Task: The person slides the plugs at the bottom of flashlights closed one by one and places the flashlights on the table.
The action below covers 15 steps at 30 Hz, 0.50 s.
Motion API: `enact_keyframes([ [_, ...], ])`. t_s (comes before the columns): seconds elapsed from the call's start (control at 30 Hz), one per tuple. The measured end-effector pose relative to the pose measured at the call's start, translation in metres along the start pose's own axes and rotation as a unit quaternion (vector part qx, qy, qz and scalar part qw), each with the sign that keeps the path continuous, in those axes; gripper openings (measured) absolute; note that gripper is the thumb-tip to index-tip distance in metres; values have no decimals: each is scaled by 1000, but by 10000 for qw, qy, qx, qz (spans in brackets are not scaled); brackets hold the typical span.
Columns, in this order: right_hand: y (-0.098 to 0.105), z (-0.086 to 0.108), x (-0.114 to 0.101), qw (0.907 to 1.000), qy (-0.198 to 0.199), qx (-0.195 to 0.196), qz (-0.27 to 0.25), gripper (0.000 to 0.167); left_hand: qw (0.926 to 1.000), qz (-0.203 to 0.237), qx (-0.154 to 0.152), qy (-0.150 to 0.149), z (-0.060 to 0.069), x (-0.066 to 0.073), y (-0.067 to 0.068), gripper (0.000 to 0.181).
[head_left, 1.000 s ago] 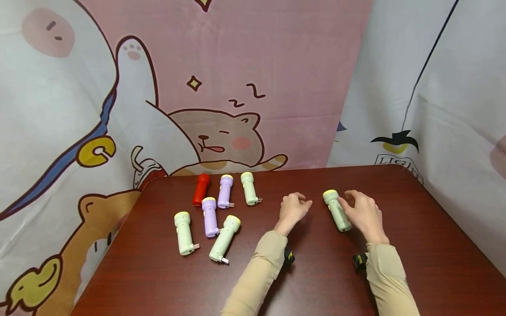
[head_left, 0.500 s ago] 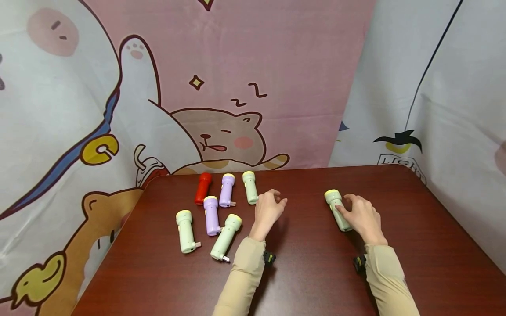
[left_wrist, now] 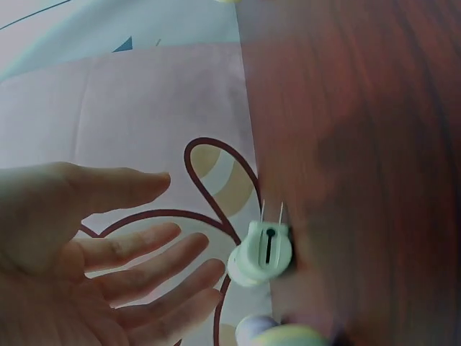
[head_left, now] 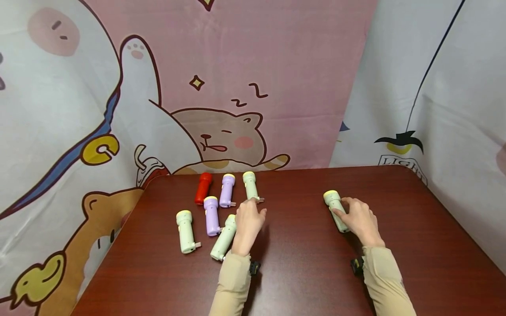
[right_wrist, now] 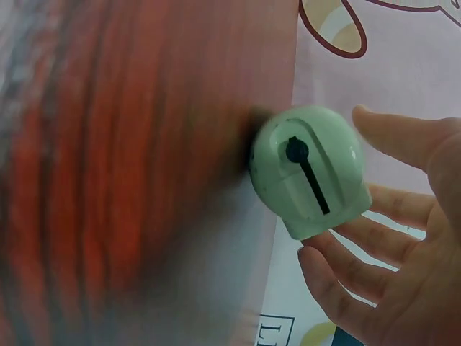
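My right hand (head_left: 361, 219) is around a light green flashlight (head_left: 333, 202) lying on the right of the table. In the right wrist view, that flashlight's butt end (right_wrist: 310, 173) shows a black slot; the thumb stands just off it, and fingers reach behind it. Whether they touch it is unclear. My left hand (head_left: 247, 226) hovers beside a slanted light green flashlight (head_left: 223, 240), partly covering it. The left wrist view shows the left hand's fingers (left_wrist: 151, 267) loosely spread with nothing between them, near the pronged end (left_wrist: 266, 252) of the back light green flashlight (head_left: 251, 185).
Two purple flashlights (head_left: 211, 217), a red flashlight (head_left: 203, 188) and another light green flashlight (head_left: 185, 232) lie at the left of the brown table (head_left: 300, 272). A cartoon-printed cloth (head_left: 308, 87) hangs behind the table.
My left hand has swung left from the middle of the table to the slanted light green flashlight. The right hand has shifted slightly and stays by its flashlight.
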State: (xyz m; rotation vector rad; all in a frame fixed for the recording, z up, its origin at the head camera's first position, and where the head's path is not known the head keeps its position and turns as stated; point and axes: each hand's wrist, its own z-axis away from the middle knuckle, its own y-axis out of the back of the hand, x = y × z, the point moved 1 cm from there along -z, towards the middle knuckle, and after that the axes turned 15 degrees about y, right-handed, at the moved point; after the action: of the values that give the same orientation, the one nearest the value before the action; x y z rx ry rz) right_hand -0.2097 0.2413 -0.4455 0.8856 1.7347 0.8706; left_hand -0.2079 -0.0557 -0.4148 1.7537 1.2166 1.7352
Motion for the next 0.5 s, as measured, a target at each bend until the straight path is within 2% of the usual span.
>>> enact_keyframes([
  [0.1, -1, 0, 0, 10000, 63, 54, 37, 47, 9993, -216, 290, -82, 3, -5, 5, 28],
  [0.2, -2, 0, 1, 9998, 132, 100, 100, 45, 9979, -488, 427, 35, 4, -9, 11, 27],
  [0.37, -3, 1, 3, 9997, 187, 141, 122, 44, 9942, -922, 363, 408, 4, -17, 23, 32],
  [0.5, -4, 1, 2, 9997, 191, 153, 98, 44, 9885, -1249, 184, 833, 4, -23, 32, 36],
])
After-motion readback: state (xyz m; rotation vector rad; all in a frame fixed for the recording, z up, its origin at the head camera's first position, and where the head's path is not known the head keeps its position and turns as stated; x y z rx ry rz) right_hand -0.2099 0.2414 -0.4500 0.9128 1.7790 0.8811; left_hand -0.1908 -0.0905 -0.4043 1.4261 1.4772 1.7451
